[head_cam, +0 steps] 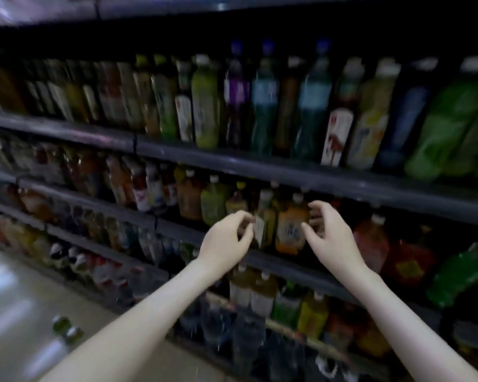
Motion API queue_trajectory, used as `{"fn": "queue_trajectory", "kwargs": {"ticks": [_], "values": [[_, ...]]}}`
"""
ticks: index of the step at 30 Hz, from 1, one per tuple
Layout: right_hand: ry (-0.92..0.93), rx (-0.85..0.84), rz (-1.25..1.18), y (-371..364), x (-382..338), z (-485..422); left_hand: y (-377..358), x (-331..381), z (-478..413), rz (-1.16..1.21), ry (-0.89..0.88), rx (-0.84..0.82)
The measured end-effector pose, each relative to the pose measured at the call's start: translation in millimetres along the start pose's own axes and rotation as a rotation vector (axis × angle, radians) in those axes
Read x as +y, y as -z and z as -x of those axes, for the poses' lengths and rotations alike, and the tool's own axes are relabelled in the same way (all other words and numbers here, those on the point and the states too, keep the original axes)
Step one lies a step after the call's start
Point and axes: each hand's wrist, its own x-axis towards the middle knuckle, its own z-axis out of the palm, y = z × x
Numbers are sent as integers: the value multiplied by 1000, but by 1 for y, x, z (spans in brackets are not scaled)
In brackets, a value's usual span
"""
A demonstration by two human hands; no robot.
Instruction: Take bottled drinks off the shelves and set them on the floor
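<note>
Dim store shelves (pixel 342 180) carry rows of bottled drinks; motion blur softens the view. Left hand (pixel 226 239) is at the middle shelf, fingers curled against a white-labelled bottle (pixel 267 216); whether they grip it cannot be told. Right hand (pixel 330 232) is just right of an orange bottle (pixel 291 224), fingers apart and loosely curved, holding nothing. Both bottles stand upright between the hands. Two green bottles (pixel 66 329) are on the floor (pixel 17 299), near left.
</note>
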Motion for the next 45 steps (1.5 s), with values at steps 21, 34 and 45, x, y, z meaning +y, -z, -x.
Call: {"fn": "queue_trajectory", "kwargs": {"ticks": [21,34,45], "values": [[-109,426,-92,-84,-106,-242,111,-78,-231,-47,-462,189],[41,668,-173,-82,-112,-218,87,-76,-232,243,-672,118],[123,513,-119,-25,-138,-146,74,1,-191,588,-620,-170]]}}
